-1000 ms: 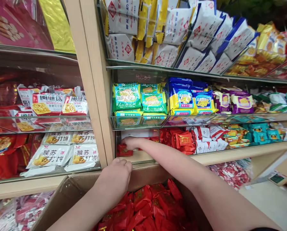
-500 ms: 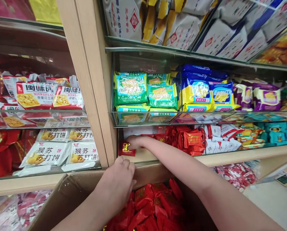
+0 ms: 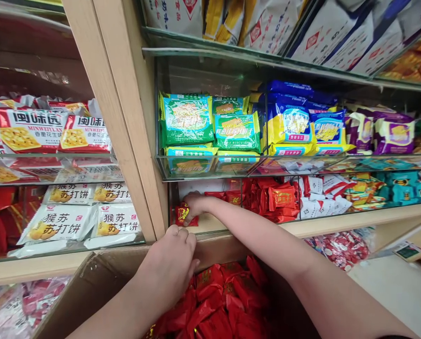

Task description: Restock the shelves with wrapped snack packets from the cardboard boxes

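Observation:
My right hand [image 3: 193, 206] reaches into the left end of the lowest glass-fronted shelf, its fingers on a small red packet [image 3: 182, 215] with gold characters. Closer to me, my left hand [image 3: 175, 252] is curled over the near edge of the cardboard box [image 3: 125, 263] below the shelf; its fingers are bent and the palm is hidden. Many red packets [image 3: 214, 296] lie in the box beneath my forearms. More red packets [image 3: 277, 200] fill the shelf to the right of my right hand.
Green biscuit packs [image 3: 189, 120] and blue-yellow packs [image 3: 291, 122] stand one shelf higher. A wooden upright [image 3: 125, 94] divides them from white packs [image 3: 60, 223] at left. The glass shelf edge [image 3: 210, 178] runs just above my right hand.
The view has moved slightly closer to the shelves. My right hand has shifted a little over the red packet on the shelf; my left hand stays near the box edge.

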A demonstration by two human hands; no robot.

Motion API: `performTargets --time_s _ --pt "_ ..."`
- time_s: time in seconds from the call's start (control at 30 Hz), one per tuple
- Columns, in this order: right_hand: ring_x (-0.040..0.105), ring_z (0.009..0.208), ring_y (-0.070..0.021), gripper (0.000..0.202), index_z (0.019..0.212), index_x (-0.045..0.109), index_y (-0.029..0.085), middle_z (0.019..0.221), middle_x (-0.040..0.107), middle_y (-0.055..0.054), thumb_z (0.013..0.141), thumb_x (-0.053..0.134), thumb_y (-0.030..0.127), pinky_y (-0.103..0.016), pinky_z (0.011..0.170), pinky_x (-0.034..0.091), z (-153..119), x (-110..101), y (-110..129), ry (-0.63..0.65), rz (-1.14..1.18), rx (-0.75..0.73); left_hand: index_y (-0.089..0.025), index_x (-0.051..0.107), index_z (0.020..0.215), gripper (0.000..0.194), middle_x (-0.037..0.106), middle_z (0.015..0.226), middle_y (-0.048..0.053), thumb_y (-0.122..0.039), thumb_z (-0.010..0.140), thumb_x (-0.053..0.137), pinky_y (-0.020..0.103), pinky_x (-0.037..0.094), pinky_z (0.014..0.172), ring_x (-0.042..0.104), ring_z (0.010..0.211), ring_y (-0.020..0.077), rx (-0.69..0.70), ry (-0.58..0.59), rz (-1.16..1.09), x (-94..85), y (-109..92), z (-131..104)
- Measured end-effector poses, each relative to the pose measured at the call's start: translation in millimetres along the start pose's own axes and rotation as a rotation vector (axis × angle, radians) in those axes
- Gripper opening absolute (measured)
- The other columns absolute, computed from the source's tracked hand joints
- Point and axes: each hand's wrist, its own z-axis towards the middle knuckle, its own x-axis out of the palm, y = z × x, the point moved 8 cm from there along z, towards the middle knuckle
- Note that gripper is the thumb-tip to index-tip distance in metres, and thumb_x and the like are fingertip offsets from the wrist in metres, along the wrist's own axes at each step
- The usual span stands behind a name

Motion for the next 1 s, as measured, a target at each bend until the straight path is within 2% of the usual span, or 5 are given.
performTargets --time_s 0.2,0.4,0.6,0.8,1.0 --pt "0.045 0.101 -0.0254 0.067 0.106 0.051 0.009 0.105 0.051 -0.014 0.051 0.077 0.035 -0.03 0.082 0.04 -4 -17 -1 -0.362 -0.023 0.044 -0.013 0.059 0.086 0.025 0.06 0.083 0.013 -0.027 0.078 0.041 0.04 0.043 0.071 0.051 0.08 0.0272 0.014 0.007 0.02 0.9 -3 -2" --pt "0.043 0.1 -0.0275 0.064 0.112 0.046 0.01 0.112 0.046 -0.016 0.061 0.071 0.038 -0.035 0.073 0.044 -15 -20 1 -0.399 -0.04 0.157 -0.012 0.059 0.087 0.025 0.06 0.083 0.013 -0.026 0.077 0.041 0.04 0.043 0.07 0.051 0.08 0.027 0.013 0.007 0.005 0.9 -4 -2" --pt "0.044 0.098 -0.0273 0.04 0.108 0.048 0.009 0.107 0.05 -0.017 0.077 0.056 0.032 -0.036 0.071 0.045 -12 -17 9 -0.404 -0.1 0.19 -0.014 0.059 0.087 0.025 0.06 0.084 0.012 -0.028 0.078 0.04 0.038 0.043 0.07 0.051 0.081 0.0256 -0.003 0.022 0.018 1.7 -3 -2" --pt "0.044 0.098 -0.0272 0.053 0.107 0.049 0.01 0.108 0.051 -0.017 0.066 0.067 0.038 -0.036 0.072 0.045 -17 -19 9 -0.409 -0.117 0.194 -0.012 0.059 0.086 0.025 0.06 0.082 0.013 -0.027 0.077 0.041 0.039 0.044 0.068 0.051 0.079 0.0265 0.01 -0.004 0.035 0.5 -5 -3" --pt "0.045 0.101 -0.0267 0.038 0.107 0.05 0.01 0.108 0.053 -0.016 0.073 0.06 0.024 -0.034 0.073 0.046 -24 -23 6 -0.407 -0.065 0.21 -0.012 0.059 0.086 0.024 0.06 0.082 0.013 -0.025 0.077 0.041 0.04 0.044 0.069 0.051 0.079 0.027 0.016 -0.025 0.03 -1.1 -7 -3"
